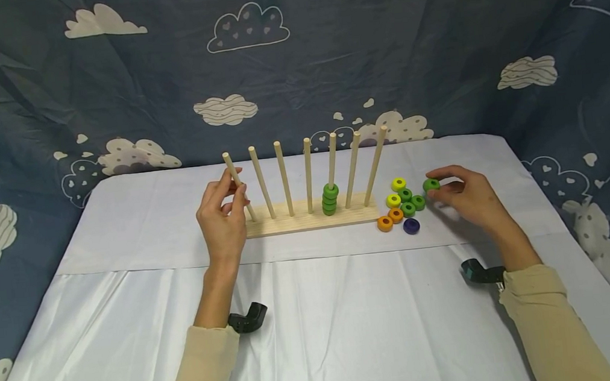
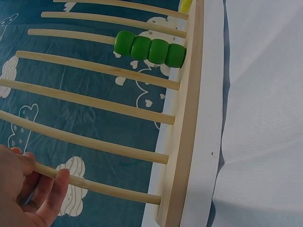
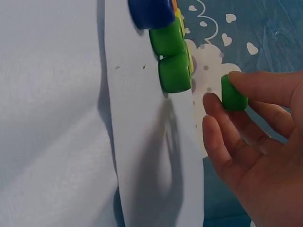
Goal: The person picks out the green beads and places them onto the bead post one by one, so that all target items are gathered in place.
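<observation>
A wooden peg rack (image 1: 308, 222) with several upright pegs stands on the white cloth. My left hand (image 1: 222, 217) grips its leftmost peg (image 2: 113, 189) between thumb and fingers, partway up. On another peg, right of the middle, green beads (image 1: 330, 200) are stacked down to the base. Off the rack's right side, my right hand (image 1: 467, 196) pinches a single green bead (image 3: 233, 97) between thumb and fingertips, raised above the cloth. Loose beads lie between that hand and the rack: yellow (image 1: 393, 201), green (image 1: 408, 209), orange (image 1: 385, 224) and one dark blue bead (image 1: 411, 226).
The white cloth (image 1: 349, 320) covers the table and has a crease running across it. Behind it hangs a dark blue curtain (image 1: 326, 61) with cloud prints. A black wrist camera (image 1: 248, 318) sits at the left wrist, another black camera (image 1: 481, 272) at the right.
</observation>
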`<act>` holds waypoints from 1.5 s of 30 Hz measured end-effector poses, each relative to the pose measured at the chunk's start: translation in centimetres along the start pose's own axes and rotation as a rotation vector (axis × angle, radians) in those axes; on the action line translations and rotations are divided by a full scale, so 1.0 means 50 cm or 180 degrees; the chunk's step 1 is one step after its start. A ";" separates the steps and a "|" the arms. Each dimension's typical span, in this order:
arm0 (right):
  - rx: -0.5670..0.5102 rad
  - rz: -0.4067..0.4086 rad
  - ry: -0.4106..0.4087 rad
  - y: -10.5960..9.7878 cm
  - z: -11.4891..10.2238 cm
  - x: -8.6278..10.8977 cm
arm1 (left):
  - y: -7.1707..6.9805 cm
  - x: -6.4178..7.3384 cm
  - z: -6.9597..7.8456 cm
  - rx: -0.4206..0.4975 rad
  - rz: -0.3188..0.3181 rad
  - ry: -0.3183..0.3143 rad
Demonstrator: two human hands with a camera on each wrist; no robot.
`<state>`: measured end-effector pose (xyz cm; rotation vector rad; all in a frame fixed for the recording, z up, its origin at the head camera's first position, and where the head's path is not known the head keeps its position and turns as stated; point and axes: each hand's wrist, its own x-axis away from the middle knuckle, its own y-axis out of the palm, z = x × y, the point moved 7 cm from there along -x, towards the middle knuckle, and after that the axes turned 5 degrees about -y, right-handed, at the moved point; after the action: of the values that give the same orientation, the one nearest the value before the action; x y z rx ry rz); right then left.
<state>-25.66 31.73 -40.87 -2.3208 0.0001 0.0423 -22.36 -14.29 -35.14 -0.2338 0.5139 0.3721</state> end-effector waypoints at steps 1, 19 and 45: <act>0.0006 0.0022 -0.0026 -0.001 -0.003 0.001 | 0.000 0.000 0.000 0.0002 0.0000 0.0001; -0.0030 0.0318 -0.0346 -0.024 -0.053 0.017 | 0.002 0.000 -0.004 0.0018 -0.0007 -0.0053; -0.0258 0.0502 -0.0501 -0.037 -0.111 0.031 | 0.001 0.000 -0.003 0.0034 0.0010 -0.0039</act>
<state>-23.89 28.95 -35.79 -2.3879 0.1038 0.3094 -22.44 -14.31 -35.29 -0.2202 0.5041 0.3734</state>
